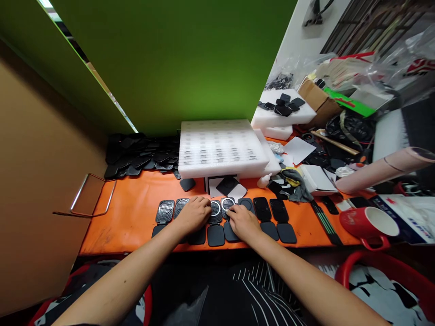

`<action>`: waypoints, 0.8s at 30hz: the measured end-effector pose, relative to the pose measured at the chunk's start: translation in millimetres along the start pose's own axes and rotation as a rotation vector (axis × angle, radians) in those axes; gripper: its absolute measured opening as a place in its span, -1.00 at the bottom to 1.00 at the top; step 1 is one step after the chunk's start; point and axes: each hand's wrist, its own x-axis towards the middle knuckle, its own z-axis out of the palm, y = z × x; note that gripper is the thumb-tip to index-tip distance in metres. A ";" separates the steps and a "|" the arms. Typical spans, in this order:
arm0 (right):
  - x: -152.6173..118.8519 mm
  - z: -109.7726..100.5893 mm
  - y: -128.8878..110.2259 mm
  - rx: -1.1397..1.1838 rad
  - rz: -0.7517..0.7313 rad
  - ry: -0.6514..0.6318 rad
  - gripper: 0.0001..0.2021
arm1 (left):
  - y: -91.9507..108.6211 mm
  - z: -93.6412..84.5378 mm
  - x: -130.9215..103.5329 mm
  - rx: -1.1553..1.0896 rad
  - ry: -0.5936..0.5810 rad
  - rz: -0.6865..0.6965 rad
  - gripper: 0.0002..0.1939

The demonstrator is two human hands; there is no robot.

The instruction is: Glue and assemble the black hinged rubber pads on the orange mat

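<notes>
Bare orange table [132, 199] opens a lane to the left of the left grip [195, 212], bounded by a metal wire stand [80, 193] at its far end and a heap of black pieces [142, 156] along its back. A white foam block [220, 149] bars the way beyond the left grip and right grip [244, 220], while open black cases [261, 209] crowd the latter's right, a white bottle [264, 181] behind them.
</notes>
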 end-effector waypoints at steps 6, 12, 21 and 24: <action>-1.3 0.5 0.2 -0.013 -0.003 0.003 -0.72 | 2.0 -2.1 -12.1 -0.014 0.028 -0.013 -0.83; -1.8 2.2 -1.4 -0.020 0.003 0.010 -0.73 | 9.9 4.0 -27.2 -0.032 0.085 -0.064 -0.78; 6.8 -6.5 -11.3 -0.144 -0.029 -0.107 -0.53 | 12.6 11.0 -30.8 -0.081 0.122 -0.112 -0.76; 10.9 -9.3 -13.3 -0.166 -0.017 -0.143 -0.54 | 12.1 9.9 -30.5 -0.099 0.137 -0.121 -0.76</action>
